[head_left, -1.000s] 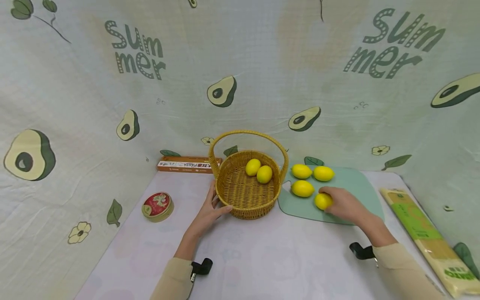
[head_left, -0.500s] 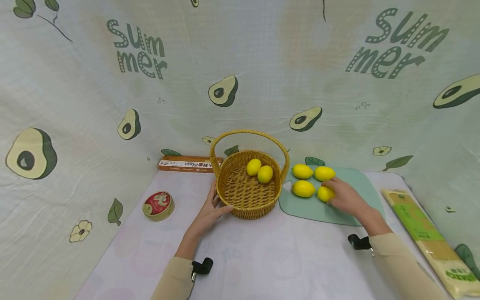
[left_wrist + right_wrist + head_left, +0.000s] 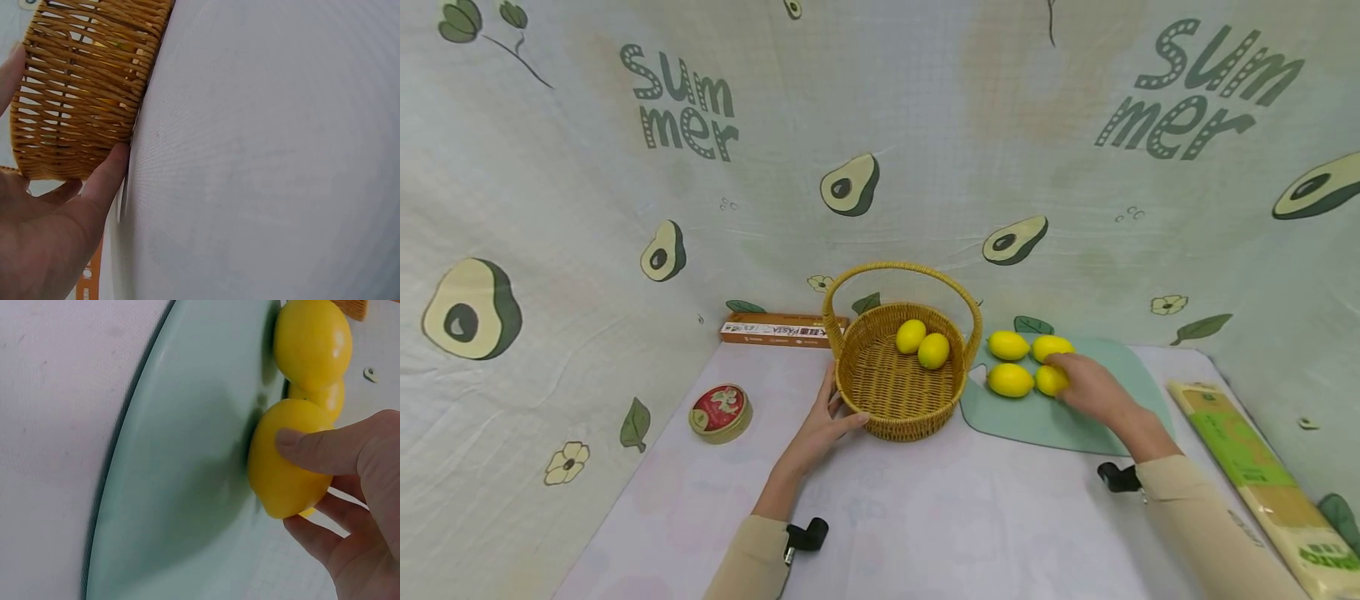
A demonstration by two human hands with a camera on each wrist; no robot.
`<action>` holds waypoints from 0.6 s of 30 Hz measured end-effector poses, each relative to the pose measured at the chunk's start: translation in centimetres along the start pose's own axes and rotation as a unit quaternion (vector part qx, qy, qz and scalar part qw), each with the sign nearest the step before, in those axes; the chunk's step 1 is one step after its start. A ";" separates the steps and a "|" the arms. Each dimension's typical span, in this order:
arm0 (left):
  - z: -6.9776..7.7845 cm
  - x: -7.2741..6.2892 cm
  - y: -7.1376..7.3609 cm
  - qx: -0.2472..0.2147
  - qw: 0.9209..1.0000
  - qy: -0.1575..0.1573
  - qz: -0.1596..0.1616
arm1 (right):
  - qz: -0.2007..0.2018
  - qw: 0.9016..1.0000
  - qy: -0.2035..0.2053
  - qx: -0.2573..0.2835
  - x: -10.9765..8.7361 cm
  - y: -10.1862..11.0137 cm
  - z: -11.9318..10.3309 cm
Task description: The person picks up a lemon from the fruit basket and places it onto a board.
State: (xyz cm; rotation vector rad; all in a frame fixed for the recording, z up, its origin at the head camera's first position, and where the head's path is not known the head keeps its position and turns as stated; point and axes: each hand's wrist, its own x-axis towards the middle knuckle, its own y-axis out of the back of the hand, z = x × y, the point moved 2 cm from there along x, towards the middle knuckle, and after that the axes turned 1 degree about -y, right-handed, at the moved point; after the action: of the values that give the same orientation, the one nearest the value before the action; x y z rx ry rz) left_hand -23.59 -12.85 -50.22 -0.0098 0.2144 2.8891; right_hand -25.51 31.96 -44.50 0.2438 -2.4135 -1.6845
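My left hand [image 3: 817, 431] rests against the left front of a round wicker basket [image 3: 901, 400], fingers and thumb spread along its outer wall. In the left wrist view the fingers look fairly straight where they touch the weave [image 3: 81, 94]. Two yellow lemons [image 3: 922, 344] lie inside, toward the back. On the green board, my right hand [image 3: 1093, 387] pinches a lemon [image 3: 287, 465] between thumb and fingertips. Whether this lemon touches the board cannot be told. Three other lemons lie close by: front left [image 3: 1011, 380], back left [image 3: 1008, 345] and back right [image 3: 1051, 347].
The pale green board [image 3: 1015, 429] lies right of the basket. A pasta box [image 3: 778, 330] stands behind on the left, with a round red-lidded tin [image 3: 721, 413] in front of it. A long noodle packet [image 3: 1262, 475] lies along the right edge. Patterned cloth [image 3: 910, 125] hangs behind.
My right hand has shifted the gripped lemon a little away from me, nearer the back right lemon. My left hand and the basket have stayed in place.
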 end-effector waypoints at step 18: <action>-0.1 -0.1 0.0 -0.003 1.000 -0.005 -0.001 | -0.006 1.000 -0.007 0.000 -0.6 0.8 -0.2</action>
State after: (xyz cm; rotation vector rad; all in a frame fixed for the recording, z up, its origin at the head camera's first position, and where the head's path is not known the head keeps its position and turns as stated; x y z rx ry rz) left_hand -23.47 -12.85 -50.30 0.0019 0.2046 2.8862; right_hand -24.91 32.18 -43.68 0.2473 -2.4271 -1.6958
